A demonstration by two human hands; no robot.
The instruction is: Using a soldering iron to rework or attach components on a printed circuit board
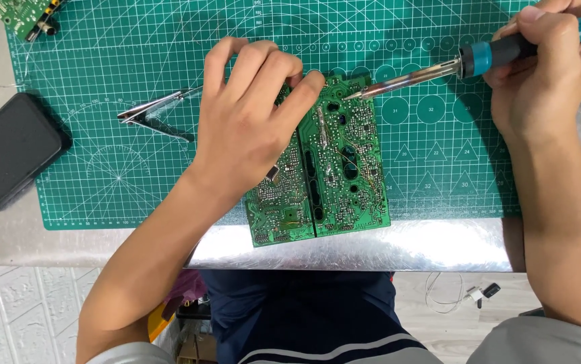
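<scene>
Soldering in progress on the green circuit board [334, 168], lying on the cutting mat [102, 67] at the near edge of the worktop [371, 246]. Left hand [250, 114] spread, fingertips pressing the board's far-left corner. Right hand [540, 67] closed around the soldering iron [439, 71], tip at the board's far edge. Next, likely: steady tip contact on one joint. Pliers [152, 111] left of the board.
</scene>
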